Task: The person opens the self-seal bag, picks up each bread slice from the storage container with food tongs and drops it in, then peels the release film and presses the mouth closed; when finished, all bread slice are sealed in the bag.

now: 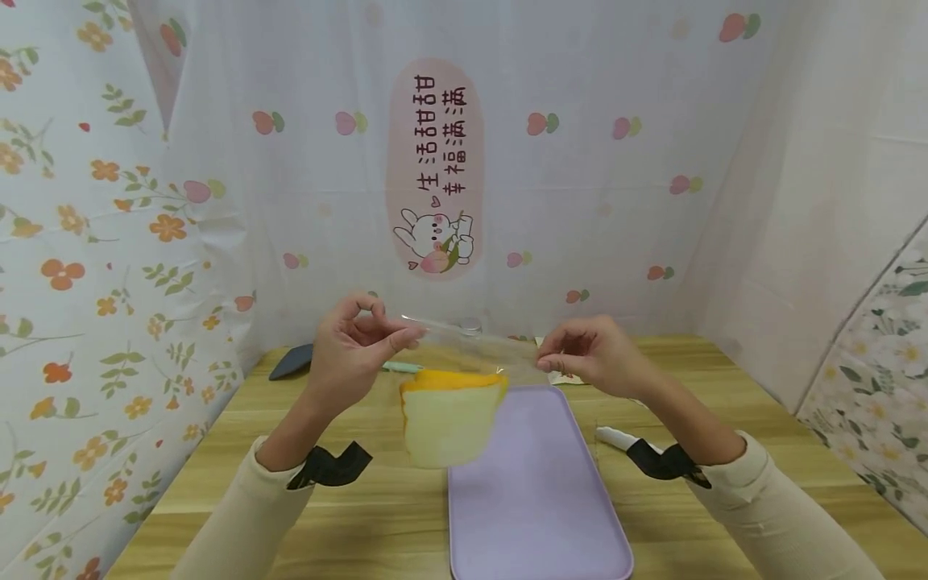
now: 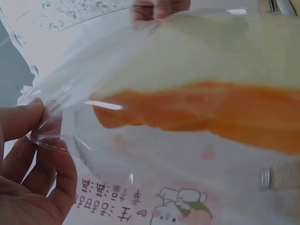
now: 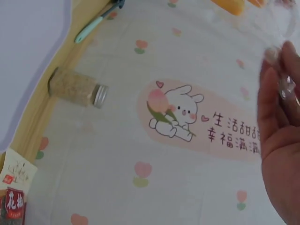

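Above the table, my left hand (image 1: 351, 346) pinches one edge of a clear plastic bag (image 1: 471, 332) between thumb and fingers. My right hand (image 1: 590, 354) pinches the bag's opposite end, so the upper edge stretches between both hands. A cream bread-slice shape with an orange crust-like border (image 1: 449, 423) hangs below that edge; whether it is printed on the bag or lies inside I cannot tell. In the left wrist view the clear film (image 2: 61, 108) is creased under the left thumb. The right wrist view shows only a scrap of film at the right fingertips.
A lilac tray (image 1: 540, 483) lies on the wooden table below the hands. Behind stand a glass jar with a metal lid (image 3: 75, 86) and a seasoning packet (image 3: 15, 204). A mint-handled utensil (image 3: 89, 29) lies near the back; a white object (image 1: 616, 437) is right of the tray.
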A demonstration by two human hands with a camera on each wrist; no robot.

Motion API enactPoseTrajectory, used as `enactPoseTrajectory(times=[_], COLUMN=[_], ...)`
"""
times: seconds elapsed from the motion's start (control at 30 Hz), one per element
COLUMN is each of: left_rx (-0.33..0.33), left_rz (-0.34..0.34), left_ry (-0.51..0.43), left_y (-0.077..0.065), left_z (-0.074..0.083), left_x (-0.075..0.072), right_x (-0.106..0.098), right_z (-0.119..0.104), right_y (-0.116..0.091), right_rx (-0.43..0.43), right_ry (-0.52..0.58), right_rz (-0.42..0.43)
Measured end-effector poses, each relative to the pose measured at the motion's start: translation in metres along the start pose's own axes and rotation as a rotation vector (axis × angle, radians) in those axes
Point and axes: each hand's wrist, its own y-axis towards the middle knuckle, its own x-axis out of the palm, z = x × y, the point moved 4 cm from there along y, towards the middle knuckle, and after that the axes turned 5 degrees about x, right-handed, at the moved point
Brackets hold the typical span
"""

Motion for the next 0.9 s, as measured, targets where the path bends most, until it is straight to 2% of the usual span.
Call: enactPoseTrajectory(times=[0.07,0.17,0.23,0.33,0.4,0.67,0.77,0.9], left_rx=[0.052,0.138,0.186,0.218,0.205,0.118,0.102,0.094], left_rz=[0.010,0.009,-0.008,-0.034,-0.041,0.009,0.025,0.045], left_ry=[-0.049,-0.099,-0.093,-0.046,-0.020,0.041,0.017,0.004], left_y=[-0.003,-0.007,-0.010,-0.018,-0.023,-0.047,-0.055,-0.061], left_z=[0.000,0.002,0.004,0.006,0.007,0.008,0.011,0.016], left_x=[-0.004,-0.011,-0.016,-0.026,-0.033,-0.059,-0.065,-0.070], right_x=[-0.001,-0.001,0.002,0.011,0.020,0.058,0.069,0.079], right_z=[-0.003,-0.008,-0.012,-0.016,-0.015,-0.010,-0.010,-0.010], right_y=[0.004,0.010,0.014,0.018,0.020,0.020,0.019,0.020], right_rx=[-0.042,-0.144,-0.219,-0.284,-0.284,-0.151,-0.143,-0.147], right_ry=[0.086,0.139,0.133,0.102,0.085,0.038,0.066,0.158], right_rz=[0.056,0.132,0.139,0.118,0.092,0.050,0.066,0.104])
